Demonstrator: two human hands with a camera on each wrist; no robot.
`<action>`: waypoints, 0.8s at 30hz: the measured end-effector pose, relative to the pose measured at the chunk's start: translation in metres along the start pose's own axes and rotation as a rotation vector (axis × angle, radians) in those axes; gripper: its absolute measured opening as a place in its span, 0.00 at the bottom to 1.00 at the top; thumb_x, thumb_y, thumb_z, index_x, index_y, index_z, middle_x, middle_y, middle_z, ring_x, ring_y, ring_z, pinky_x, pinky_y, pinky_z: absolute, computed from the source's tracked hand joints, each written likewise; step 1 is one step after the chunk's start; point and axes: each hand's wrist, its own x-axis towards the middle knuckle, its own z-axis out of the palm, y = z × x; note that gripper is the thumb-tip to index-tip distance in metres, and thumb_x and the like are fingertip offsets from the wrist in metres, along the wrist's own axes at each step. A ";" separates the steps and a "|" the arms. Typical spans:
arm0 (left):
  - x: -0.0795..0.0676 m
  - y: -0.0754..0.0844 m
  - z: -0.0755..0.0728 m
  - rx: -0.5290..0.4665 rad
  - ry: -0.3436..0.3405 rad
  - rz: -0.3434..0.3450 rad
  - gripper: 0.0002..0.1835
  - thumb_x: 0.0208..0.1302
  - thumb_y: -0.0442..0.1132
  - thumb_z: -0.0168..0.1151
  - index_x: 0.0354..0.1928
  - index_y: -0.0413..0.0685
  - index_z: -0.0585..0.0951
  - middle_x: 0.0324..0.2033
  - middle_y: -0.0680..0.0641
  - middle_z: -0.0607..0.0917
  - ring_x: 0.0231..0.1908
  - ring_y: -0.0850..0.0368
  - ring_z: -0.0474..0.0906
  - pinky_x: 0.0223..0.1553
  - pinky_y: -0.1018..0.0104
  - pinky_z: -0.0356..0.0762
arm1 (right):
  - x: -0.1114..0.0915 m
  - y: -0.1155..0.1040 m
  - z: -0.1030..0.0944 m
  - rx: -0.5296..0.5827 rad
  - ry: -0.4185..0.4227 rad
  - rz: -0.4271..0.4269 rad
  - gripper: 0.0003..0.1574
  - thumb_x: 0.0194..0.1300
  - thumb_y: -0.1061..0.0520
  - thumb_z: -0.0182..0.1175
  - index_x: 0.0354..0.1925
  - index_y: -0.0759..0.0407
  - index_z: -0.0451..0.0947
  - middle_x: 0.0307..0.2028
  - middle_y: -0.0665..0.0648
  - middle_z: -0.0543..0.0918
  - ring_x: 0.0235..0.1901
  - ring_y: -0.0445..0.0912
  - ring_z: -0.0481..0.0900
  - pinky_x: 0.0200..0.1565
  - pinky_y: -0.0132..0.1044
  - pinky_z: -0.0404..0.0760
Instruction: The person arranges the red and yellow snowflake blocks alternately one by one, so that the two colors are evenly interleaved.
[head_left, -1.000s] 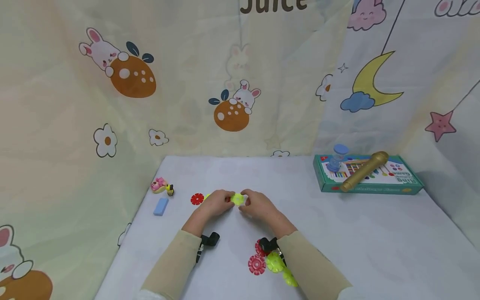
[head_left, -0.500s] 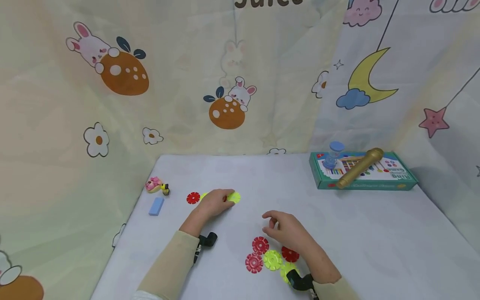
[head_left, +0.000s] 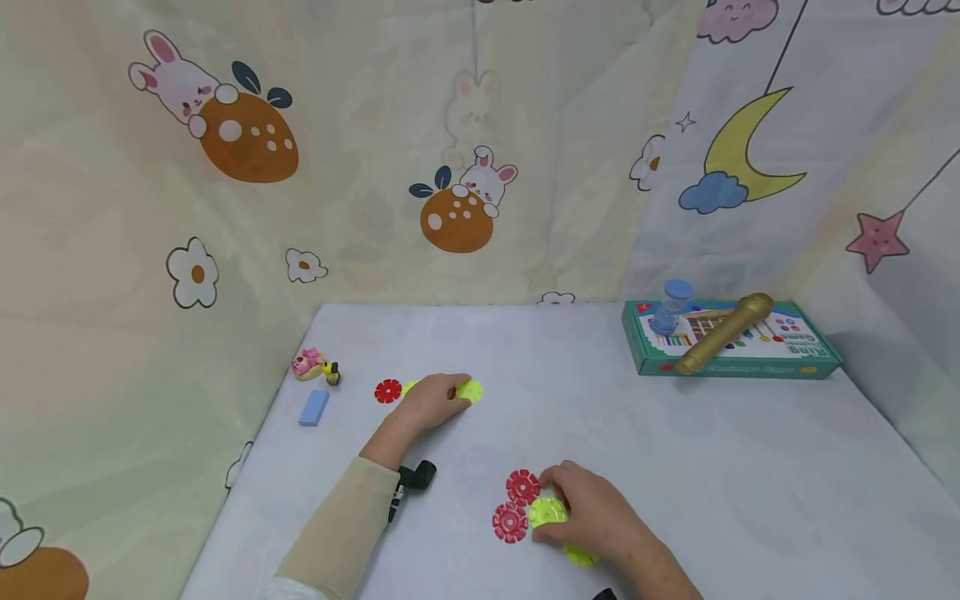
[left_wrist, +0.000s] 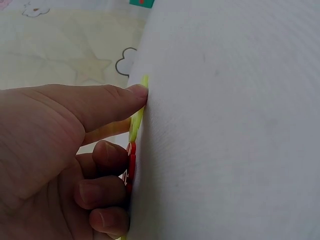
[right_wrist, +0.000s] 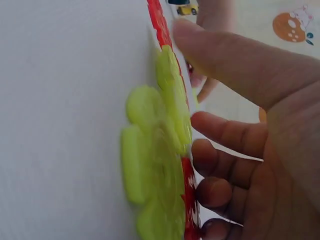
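Observation:
My left hand (head_left: 431, 402) pinches a yellow-green flower-shaped disc (head_left: 472, 391) between thumb and finger. A red disc (left_wrist: 131, 165) adjoins it under the curled fingers, and another red disc (head_left: 387, 391) lies at the row's left end; the hand covers the middle. Over the near pile, my right hand (head_left: 592, 508) has its thumb and index finger spread about a yellow-green disc (head_left: 547, 510), with a gap between the two fingertips. Two red discs (head_left: 522, 487) lie left of that hand. A second yellow-green disc (head_left: 580, 556) shows beneath it, and in the right wrist view a red disc (right_wrist: 190, 200) lies by the fingers.
A blue block (head_left: 313, 407) and a small pink figure (head_left: 307, 364) with a yellow-and-black one (head_left: 332, 372) stand near the left table edge. At the back right, a green game box (head_left: 795, 367) carries a blue hourglass (head_left: 671, 307) and a gold microphone-shaped object (head_left: 723, 333).
My right hand has left the yellow-green disc at the row, moving back and down to the near pile. The left hand has stayed on the row's end.

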 end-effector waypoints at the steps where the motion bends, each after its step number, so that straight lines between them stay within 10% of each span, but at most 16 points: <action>1: 0.000 0.000 -0.001 0.001 0.004 -0.001 0.29 0.62 0.52 0.62 0.65 0.56 0.72 0.60 0.51 0.74 0.59 0.52 0.68 0.58 0.54 0.67 | 0.001 -0.002 0.001 -0.014 0.022 -0.003 0.40 0.40 0.29 0.70 0.47 0.48 0.76 0.28 0.45 0.70 0.28 0.40 0.67 0.28 0.33 0.69; 8: 0.001 -0.003 -0.003 0.006 0.011 0.001 0.29 0.62 0.52 0.62 0.65 0.56 0.72 0.60 0.50 0.74 0.59 0.51 0.69 0.58 0.54 0.67 | 0.016 -0.015 0.010 -0.114 0.103 -0.039 0.32 0.49 0.34 0.68 0.49 0.47 0.77 0.28 0.43 0.69 0.27 0.39 0.66 0.27 0.31 0.68; 16: 0.001 -0.005 -0.001 -0.001 0.012 -0.006 0.29 0.62 0.52 0.62 0.65 0.57 0.72 0.60 0.51 0.74 0.59 0.51 0.68 0.58 0.54 0.67 | 0.031 -0.030 0.008 0.039 0.026 0.096 0.32 0.41 0.40 0.75 0.40 0.54 0.76 0.28 0.48 0.73 0.26 0.43 0.69 0.27 0.35 0.72; 24: 0.002 -0.003 0.003 -0.001 0.011 0.003 0.29 0.62 0.52 0.62 0.64 0.57 0.72 0.60 0.51 0.74 0.58 0.52 0.69 0.58 0.54 0.67 | 0.033 -0.033 -0.002 0.239 -0.021 0.053 0.19 0.50 0.54 0.71 0.33 0.55 0.70 0.24 0.53 0.73 0.22 0.45 0.71 0.23 0.35 0.75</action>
